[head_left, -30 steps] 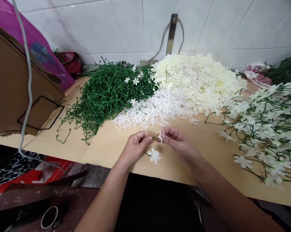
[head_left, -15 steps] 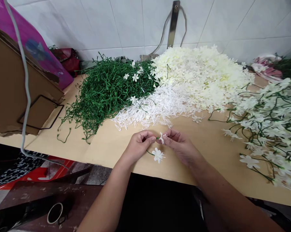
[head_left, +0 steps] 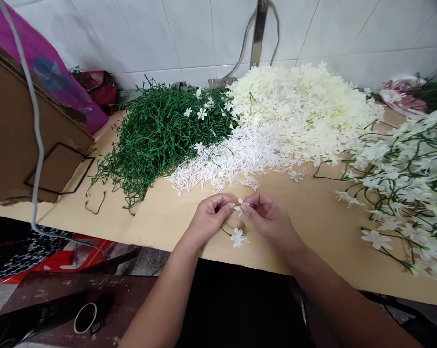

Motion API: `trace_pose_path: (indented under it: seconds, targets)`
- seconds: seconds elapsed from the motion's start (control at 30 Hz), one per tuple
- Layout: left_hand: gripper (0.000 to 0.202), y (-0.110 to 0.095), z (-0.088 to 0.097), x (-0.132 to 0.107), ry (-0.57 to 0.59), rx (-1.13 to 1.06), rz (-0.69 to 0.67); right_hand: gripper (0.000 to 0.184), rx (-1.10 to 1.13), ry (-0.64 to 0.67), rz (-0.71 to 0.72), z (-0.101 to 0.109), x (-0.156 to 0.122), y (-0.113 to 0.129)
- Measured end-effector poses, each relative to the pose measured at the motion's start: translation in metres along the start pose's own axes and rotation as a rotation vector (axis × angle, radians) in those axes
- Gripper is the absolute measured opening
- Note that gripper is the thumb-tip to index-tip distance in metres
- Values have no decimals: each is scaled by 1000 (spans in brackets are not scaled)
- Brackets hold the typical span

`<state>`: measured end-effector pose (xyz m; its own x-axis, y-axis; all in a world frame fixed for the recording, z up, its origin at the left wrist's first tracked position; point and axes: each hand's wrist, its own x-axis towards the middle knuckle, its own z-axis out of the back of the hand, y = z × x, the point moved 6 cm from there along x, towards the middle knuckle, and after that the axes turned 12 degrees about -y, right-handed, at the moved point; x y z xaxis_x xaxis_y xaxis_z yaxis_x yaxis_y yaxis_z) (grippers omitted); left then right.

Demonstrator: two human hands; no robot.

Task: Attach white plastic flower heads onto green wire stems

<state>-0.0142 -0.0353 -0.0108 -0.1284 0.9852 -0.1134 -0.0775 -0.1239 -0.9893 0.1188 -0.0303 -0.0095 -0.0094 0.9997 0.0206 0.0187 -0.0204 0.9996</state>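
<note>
Close to the table's front edge, my left hand (head_left: 213, 216) pinches a green artificial flower stem, mostly hidden by the fingers. One branch of that stem hangs below the hand with a white flower (head_left: 238, 238) on its end. Between my two hands is a second white flower (head_left: 239, 207), touched by the fingertips of both. My right hand (head_left: 267, 215) is closed on this flower, and thin white strands show at its fingertips. Beyond the hands lie a pile of white stamens (head_left: 236, 159), a heap of green stems (head_left: 164, 130) and a mound of cream-white petals (head_left: 305, 106).
Assembled white flowers on green stems (head_left: 403, 193) are piled at the right. A cardboard box (head_left: 33, 125) and a grey cable (head_left: 35, 121) stand at the left. Paper covers the table (head_left: 160, 217), backed by a tiled wall (head_left: 193, 34). A dark cup (head_left: 85, 318) sits low at left.
The small flower between my fingertips has shifted slightly left, against my left fingertips. White strands now show at my right fingertips. The camera view has moved a little.
</note>
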Motion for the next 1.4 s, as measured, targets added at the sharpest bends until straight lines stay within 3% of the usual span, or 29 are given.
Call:
trace_pose_path:
  seconds: [0.5,0.7,1.13,1.4]
  targets:
    - [20,-3,-10,-4,32,-71,10,11,-56,-35,86,6,-12,5]
    - [16,-4,-11,-4,23,2,21,10,-92,-47,128,4,-14,6]
    - [16,-2,-16,-4,63,47,8,19,-26,-26,-24,2,-12,-6]
    - [16,-4,-18,-4,68,73,-8,19,-16,-21,-10,1,-12,-7]
